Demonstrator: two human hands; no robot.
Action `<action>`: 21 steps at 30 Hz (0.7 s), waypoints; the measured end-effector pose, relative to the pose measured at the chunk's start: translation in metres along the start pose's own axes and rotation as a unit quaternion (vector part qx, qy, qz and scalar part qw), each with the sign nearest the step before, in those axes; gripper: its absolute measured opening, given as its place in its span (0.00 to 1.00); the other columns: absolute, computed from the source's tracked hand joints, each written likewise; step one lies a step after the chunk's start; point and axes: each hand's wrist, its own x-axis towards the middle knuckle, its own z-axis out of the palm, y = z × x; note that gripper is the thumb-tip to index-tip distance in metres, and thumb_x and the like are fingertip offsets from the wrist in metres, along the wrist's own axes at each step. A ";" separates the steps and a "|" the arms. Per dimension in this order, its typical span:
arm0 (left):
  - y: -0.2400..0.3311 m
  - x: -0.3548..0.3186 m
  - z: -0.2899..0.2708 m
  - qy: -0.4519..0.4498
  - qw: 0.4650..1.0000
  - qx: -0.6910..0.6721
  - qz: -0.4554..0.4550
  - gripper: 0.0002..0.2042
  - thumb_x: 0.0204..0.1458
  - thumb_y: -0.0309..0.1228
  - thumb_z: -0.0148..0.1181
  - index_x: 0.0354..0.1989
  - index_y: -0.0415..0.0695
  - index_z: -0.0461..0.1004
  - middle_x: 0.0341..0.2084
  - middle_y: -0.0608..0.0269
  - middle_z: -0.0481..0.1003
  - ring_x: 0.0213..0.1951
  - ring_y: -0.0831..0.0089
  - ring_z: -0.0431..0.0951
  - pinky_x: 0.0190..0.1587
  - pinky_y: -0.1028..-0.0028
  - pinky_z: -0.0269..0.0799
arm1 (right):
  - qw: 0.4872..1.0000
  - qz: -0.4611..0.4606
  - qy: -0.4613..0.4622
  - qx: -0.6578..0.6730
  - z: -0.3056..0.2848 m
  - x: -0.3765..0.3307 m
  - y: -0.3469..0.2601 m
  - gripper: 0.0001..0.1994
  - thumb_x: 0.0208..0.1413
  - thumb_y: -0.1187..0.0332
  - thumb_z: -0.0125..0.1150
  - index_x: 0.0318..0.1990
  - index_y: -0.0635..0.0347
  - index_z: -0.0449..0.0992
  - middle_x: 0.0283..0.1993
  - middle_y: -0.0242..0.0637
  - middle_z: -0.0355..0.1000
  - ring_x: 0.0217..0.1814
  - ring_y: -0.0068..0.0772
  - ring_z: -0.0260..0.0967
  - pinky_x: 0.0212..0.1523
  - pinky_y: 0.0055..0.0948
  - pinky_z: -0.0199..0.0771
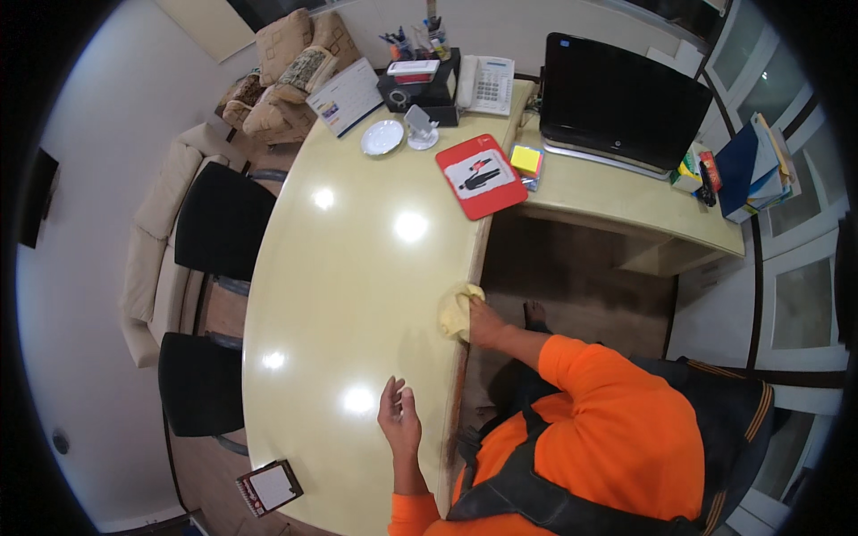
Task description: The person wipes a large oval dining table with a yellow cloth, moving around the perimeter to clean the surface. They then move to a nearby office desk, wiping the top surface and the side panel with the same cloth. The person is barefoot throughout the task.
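Note:
A crumpled yellow cloth (453, 314) lies at the inner edge of the cream desk (331, 277). My right hand (488, 322) grips it from the right side, its fingers partly hidden in the folds. Over the near part of the desk is my left hand (399, 414), holding nothing, its fingers extended and somewhat apart. Orange sleeves cover both my arms. Whether the left hand touches the desktop, I cannot tell.
Beyond the cloth lie a red mouse pad (482, 177), a white saucer (382, 138) and yellow sticky notes (525, 161). A telephone (487, 86) and a black monitor (623, 103) stand farther back. A notepad (270, 488) rests near left. Black chairs (225, 221) line the outer edge.

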 end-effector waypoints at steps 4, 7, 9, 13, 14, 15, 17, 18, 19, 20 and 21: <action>0.035 0.061 0.078 -0.052 0.996 0.068 0.038 0.25 0.56 0.31 0.61 0.61 0.37 0.64 0.53 0.51 0.71 0.50 0.64 0.74 0.47 0.70 0.72 | 0.966 0.196 -0.084 -0.144 -0.075 0.025 0.064 0.08 0.46 0.65 0.56 0.32 0.54 0.78 0.37 0.42 0.75 0.43 0.46 0.73 0.44 0.43 0.72; 0.072 0.109 0.158 -0.087 0.982 0.134 0.106 0.33 0.50 0.37 0.67 0.62 0.38 0.62 0.58 0.44 0.65 0.58 0.53 0.67 0.56 0.60 0.66 | 0.939 0.231 0.168 -0.192 -0.142 -0.018 0.154 0.04 0.44 0.70 0.53 0.22 0.56 0.72 0.25 0.42 0.68 0.30 0.45 0.70 0.29 0.42 0.70; 0.079 0.147 0.207 -0.085 0.947 0.221 0.218 0.37 0.47 0.40 0.70 0.63 0.38 0.60 0.59 0.40 0.62 0.61 0.48 0.63 0.60 0.55 0.61 | 0.921 0.255 0.242 -0.168 -0.188 -0.031 0.194 0.04 0.45 0.71 0.52 0.23 0.58 0.69 0.28 0.45 0.66 0.33 0.48 0.68 0.34 0.46 0.68; 0.096 0.209 0.303 -0.127 0.882 0.335 0.305 0.49 0.38 0.47 0.75 0.67 0.41 0.53 0.63 0.29 0.51 0.64 0.36 0.53 0.65 0.51 0.52 | 0.913 0.298 0.236 -0.149 -0.267 -0.037 0.254 0.03 0.50 0.69 0.51 0.29 0.56 0.70 0.33 0.41 0.67 0.38 0.44 0.68 0.39 0.42 0.68; 0.095 0.225 0.321 -0.136 0.862 0.387 0.298 0.53 0.34 0.47 0.76 0.68 0.42 0.51 0.64 0.27 0.48 0.65 0.34 0.51 0.65 0.50 0.52 | 0.904 0.308 0.268 -0.128 -0.262 -0.039 0.274 0.03 0.51 0.68 0.51 0.31 0.56 0.70 0.34 0.40 0.68 0.39 0.43 0.68 0.39 0.40 0.69; 0.098 0.236 0.339 -0.155 0.850 0.398 0.310 0.53 0.35 0.48 0.75 0.68 0.42 0.50 0.64 0.27 0.48 0.65 0.34 0.51 0.65 0.49 0.51 | 0.892 0.367 0.260 -0.042 -0.245 -0.041 0.299 0.06 0.52 0.67 0.51 0.34 0.55 0.72 0.37 0.39 0.70 0.42 0.43 0.69 0.42 0.39 0.68; 0.096 0.259 0.345 -0.171 0.826 0.433 0.318 0.52 0.37 0.48 0.74 0.69 0.43 0.50 0.65 0.28 0.47 0.65 0.34 0.50 0.65 0.48 0.50 | 0.901 0.322 0.194 -0.215 -0.251 -0.002 0.294 0.08 0.49 0.64 0.53 0.33 0.57 0.74 0.38 0.42 0.71 0.42 0.47 0.69 0.43 0.47 0.68; 0.081 0.277 0.341 -0.175 0.806 0.455 0.336 0.51 0.37 0.48 0.74 0.69 0.43 0.51 0.65 0.28 0.48 0.65 0.34 0.51 0.65 0.48 0.50 | 0.928 0.276 0.133 -0.213 -0.250 0.012 0.303 0.10 0.46 0.62 0.54 0.31 0.58 0.76 0.36 0.44 0.72 0.42 0.48 0.69 0.42 0.48 0.68; 0.066 0.299 0.348 -0.181 0.783 0.470 0.365 0.50 0.38 0.48 0.73 0.68 0.42 0.52 0.65 0.28 0.48 0.64 0.35 0.52 0.64 0.48 0.51 | 0.904 0.293 0.122 -0.286 -0.226 0.022 0.322 0.12 0.47 0.62 0.53 0.35 0.58 0.77 0.40 0.45 0.72 0.47 0.49 0.68 0.48 0.49 0.67; 0.059 0.310 0.347 -0.194 0.780 0.471 0.364 0.50 0.38 0.49 0.73 0.68 0.42 0.52 0.65 0.29 0.49 0.64 0.35 0.53 0.64 0.47 0.51 | 0.891 0.291 0.111 -0.330 -0.209 0.010 0.331 0.15 0.50 0.61 0.53 0.42 0.58 0.74 0.47 0.45 0.70 0.53 0.49 0.65 0.54 0.48 0.62; 0.055 0.319 0.345 -0.206 0.777 0.470 0.365 0.49 0.39 0.49 0.72 0.67 0.41 0.53 0.65 0.29 0.49 0.64 0.35 0.54 0.64 0.47 0.51 | 0.876 0.289 0.100 -0.373 -0.194 -0.002 0.339 0.18 0.52 0.60 0.52 0.49 0.57 0.71 0.53 0.46 0.67 0.59 0.49 0.61 0.60 0.46 0.58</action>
